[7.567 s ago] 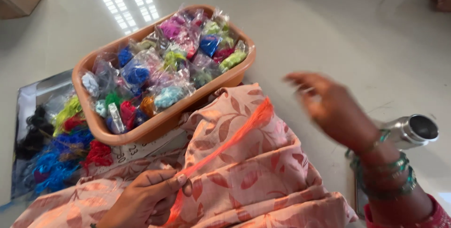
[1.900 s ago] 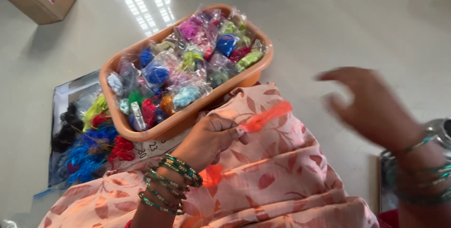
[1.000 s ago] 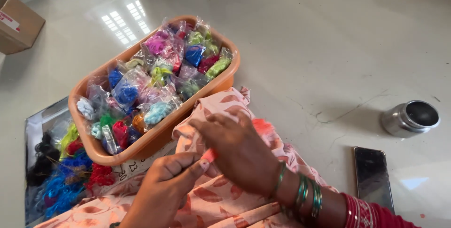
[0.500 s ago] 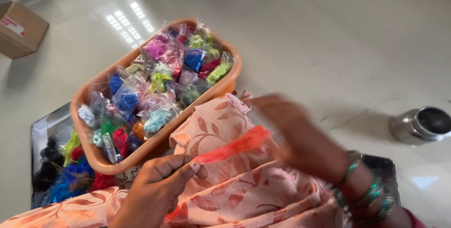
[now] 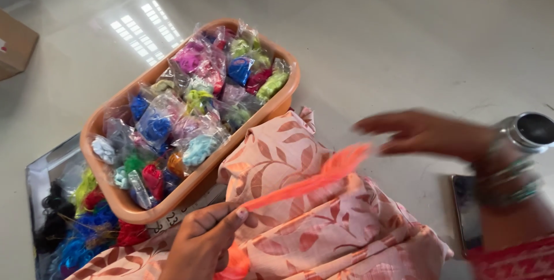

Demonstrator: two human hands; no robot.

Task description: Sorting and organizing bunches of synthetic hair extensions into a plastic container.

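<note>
Single head view, looking steeply down, close over lap.

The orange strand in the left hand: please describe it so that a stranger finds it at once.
Find the orange basket of small bagged bundles. Just below it lies patterned pink cloth, and the left hand pinches the orange strand above that cloth. It is the only loose, unbagged, bright orange piece.

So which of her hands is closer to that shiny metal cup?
Right. The right hand hovers just left of the metal cup; the left hand is far off, pinching the orange thread bundle.
</note>
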